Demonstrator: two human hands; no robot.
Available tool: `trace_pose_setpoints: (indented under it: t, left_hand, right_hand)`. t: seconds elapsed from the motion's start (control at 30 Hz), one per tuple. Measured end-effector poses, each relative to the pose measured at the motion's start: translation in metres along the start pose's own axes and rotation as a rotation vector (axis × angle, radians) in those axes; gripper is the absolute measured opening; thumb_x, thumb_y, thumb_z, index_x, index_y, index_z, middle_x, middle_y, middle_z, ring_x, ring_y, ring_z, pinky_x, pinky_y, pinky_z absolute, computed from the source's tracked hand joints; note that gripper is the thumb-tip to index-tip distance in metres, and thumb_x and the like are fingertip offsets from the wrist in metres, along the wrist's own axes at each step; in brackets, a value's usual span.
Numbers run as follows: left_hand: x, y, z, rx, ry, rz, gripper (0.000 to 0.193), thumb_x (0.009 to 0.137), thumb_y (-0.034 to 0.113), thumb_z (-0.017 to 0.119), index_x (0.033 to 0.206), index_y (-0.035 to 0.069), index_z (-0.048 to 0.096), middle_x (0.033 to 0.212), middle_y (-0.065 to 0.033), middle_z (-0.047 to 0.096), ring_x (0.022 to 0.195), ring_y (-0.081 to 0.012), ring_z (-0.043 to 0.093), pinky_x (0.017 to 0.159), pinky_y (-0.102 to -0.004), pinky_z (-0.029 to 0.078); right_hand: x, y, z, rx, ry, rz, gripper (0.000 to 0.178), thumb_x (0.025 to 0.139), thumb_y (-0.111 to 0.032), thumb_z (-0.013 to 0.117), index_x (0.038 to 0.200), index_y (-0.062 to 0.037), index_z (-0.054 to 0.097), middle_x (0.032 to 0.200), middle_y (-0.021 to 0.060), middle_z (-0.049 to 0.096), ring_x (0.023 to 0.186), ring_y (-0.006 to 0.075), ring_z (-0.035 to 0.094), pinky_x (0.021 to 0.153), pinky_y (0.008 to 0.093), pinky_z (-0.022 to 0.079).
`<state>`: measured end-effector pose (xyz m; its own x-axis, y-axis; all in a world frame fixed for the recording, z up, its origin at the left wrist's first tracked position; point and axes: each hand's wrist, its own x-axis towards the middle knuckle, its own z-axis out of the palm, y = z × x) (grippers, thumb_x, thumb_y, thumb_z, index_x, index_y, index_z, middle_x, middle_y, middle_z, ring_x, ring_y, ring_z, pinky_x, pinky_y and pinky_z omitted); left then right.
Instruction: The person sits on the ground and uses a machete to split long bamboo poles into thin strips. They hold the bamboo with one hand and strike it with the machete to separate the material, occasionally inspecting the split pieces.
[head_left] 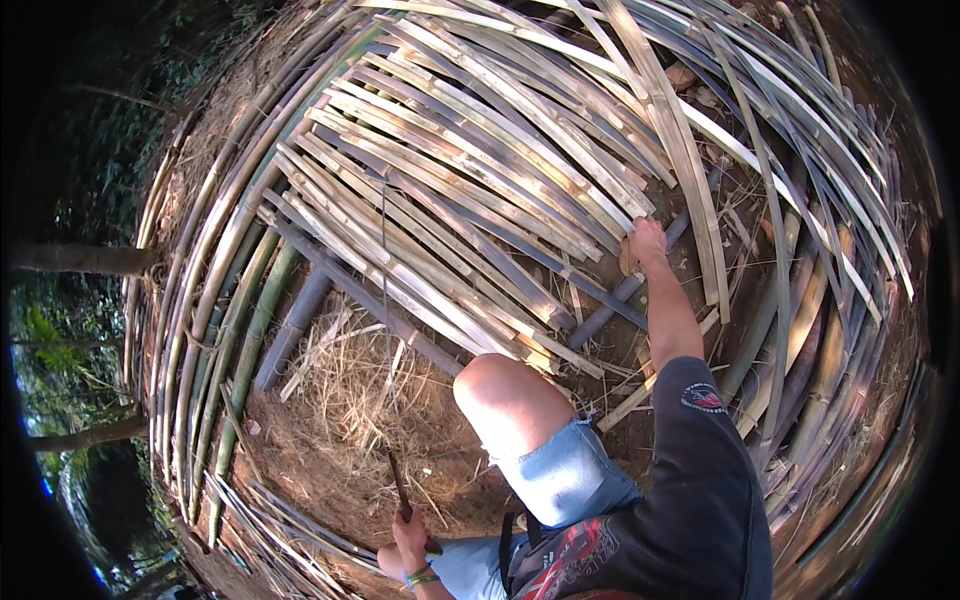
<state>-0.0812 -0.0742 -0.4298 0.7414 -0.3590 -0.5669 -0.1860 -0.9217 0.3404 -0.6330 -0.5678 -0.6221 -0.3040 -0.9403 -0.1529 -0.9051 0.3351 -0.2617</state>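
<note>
My right hand is closed on the near right end of a split bamboo strip, its arm stretched out ahead. That strip lies among a wide layer of pale split bamboo strips, side by side over bamboo poles. Low down, near my knee, my left hand is wrapped round the brown handle of a long, thin tool. A narrow dark line runs up from that handle across the strips; it looks like a blade seen edge-on, but its kind is unclear. The left fingertips are partly hidden.
Long bamboo poles lie stacked along the left. More strips and poles pile up at the right. A crossing pole runs under the strips' near ends. Straw-like shavings cover the soil before my knees; trees stand far left.
</note>
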Motion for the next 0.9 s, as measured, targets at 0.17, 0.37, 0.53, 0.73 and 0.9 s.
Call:
trace_pose_setpoints:
  t: [0.17,0.37,0.53,0.73,0.9]
  left_hand:
    - [-0.005,0.026,-0.003,0.015,-0.026,-0.060,0.030,0.087,0.025,0.064,0.093,-0.003,0.058,0.062,-0.0095,0.057,0.046,-0.0201,0.058,0.044,-0.0347,0.046]
    - [0.010,0.000,-0.006,0.032,-0.006,-0.039,0.032,0.086,0.028,0.064,0.090,-0.003,0.058,0.062,-0.0103,0.057,0.048,-0.0208,0.061,0.046,-0.0364,0.048]
    - [-0.001,0.033,-0.005,0.062,-0.015,-0.068,0.030,0.086,0.026,0.062,0.086,-0.003,0.059,0.063,-0.0100,0.058,0.048,-0.0209,0.061,0.045,-0.0361,0.047]
    - [-0.004,0.031,-0.007,-0.063,-0.035,-0.033,0.028,0.086,0.024,0.060,0.088,-0.004,0.060,0.063,-0.0093,0.058,0.049,-0.0201,0.059,0.044,-0.0354,0.046]
    - [0.002,0.020,-0.007,-0.030,-0.038,-0.045,0.023,0.089,0.021,0.060,0.091,-0.001,0.057,0.061,-0.0051,0.053,0.047,-0.0172,0.054,0.043,-0.0335,0.044]
  right_hand:
    - [0.016,0.013,0.012,-0.013,0.016,-0.074,0.022,0.089,-0.016,0.062,0.104,0.0009,0.061,0.112,0.0216,0.062,0.108,0.0402,0.059,0.090,0.0491,0.050]
    - [0.000,-0.024,0.001,0.166,0.141,-0.131,0.016,0.095,-0.014,0.053,0.104,-0.0021,0.048,0.097,0.0224,0.064,0.099,0.0440,0.061,0.084,0.0546,0.049]
    - [-0.052,-0.049,-0.008,0.319,0.210,-0.333,0.021,0.093,-0.016,0.061,0.107,-0.0046,0.051,0.091,0.0196,0.063,0.086,0.0399,0.064,0.074,0.0497,0.050]
    - [-0.094,-0.077,0.006,0.704,0.080,-0.224,0.047,0.086,-0.021,0.074,0.125,-0.0015,0.056,0.080,0.0090,0.062,0.074,0.0216,0.061,0.071,0.0351,0.049]
    - [-0.114,-0.107,0.006,0.908,-0.293,-0.178,0.037,0.081,-0.026,0.081,0.099,0.0000,0.062,0.076,0.0027,0.060,0.069,0.0118,0.053,0.064,0.0303,0.047]
